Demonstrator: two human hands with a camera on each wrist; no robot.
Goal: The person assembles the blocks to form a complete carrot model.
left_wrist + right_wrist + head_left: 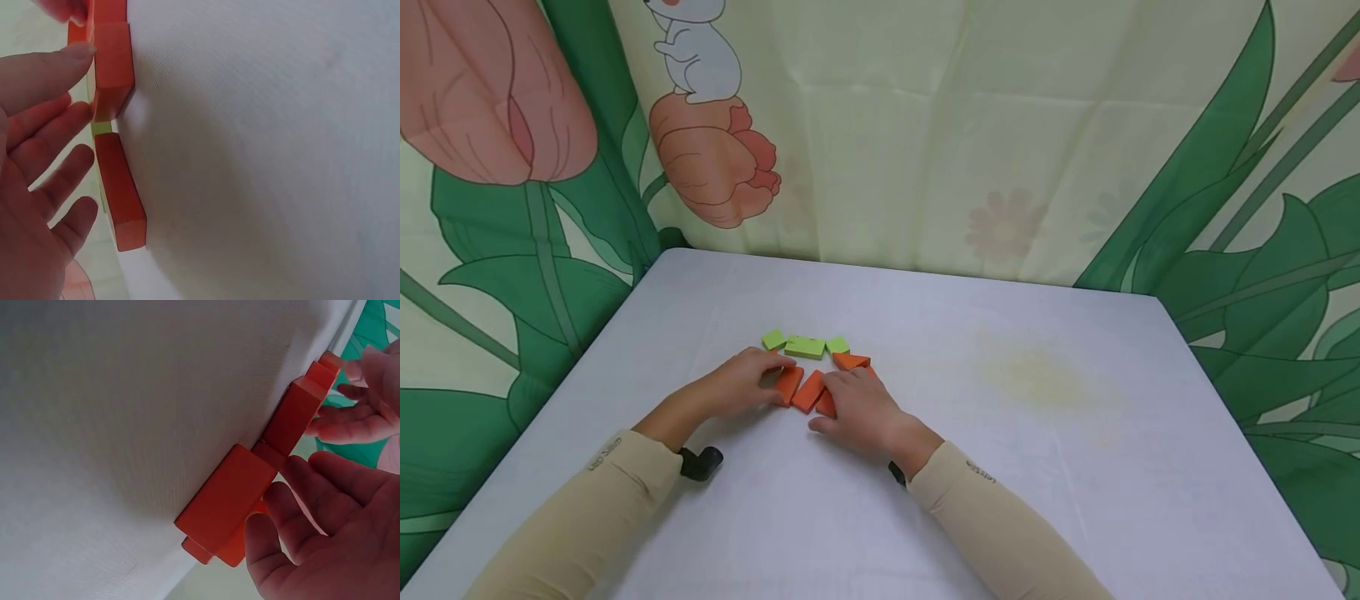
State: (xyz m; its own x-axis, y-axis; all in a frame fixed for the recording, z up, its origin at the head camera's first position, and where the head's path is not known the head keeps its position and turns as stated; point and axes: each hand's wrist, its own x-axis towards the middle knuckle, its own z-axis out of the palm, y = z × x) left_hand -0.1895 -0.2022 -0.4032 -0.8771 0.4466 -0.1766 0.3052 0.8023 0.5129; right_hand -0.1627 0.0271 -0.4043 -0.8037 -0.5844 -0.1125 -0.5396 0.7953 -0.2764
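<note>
Several flat orange blocks (808, 390) lie close together in the middle of the white table (1000, 467). Just behind them is a row of three green blocks (805, 347). My left hand (771, 375) rests with straight fingers against the leftmost orange block (788, 383); the left wrist view shows its thumb (56, 59) touching an orange block (114, 69), with another orange block (122, 194) below it. My right hand (838, 392) lies flat over the right-hand orange blocks, fingers (312, 487) loosely extended beside an orange block (228, 497). An orange triangle (851, 361) sits just beyond it.
A flower-printed curtain (925, 125) hangs behind and beside the table. A faint yellowish stain (1037, 375) marks the cloth to the right. A black wrist camera mount (700, 462) sits under my left sleeve.
</note>
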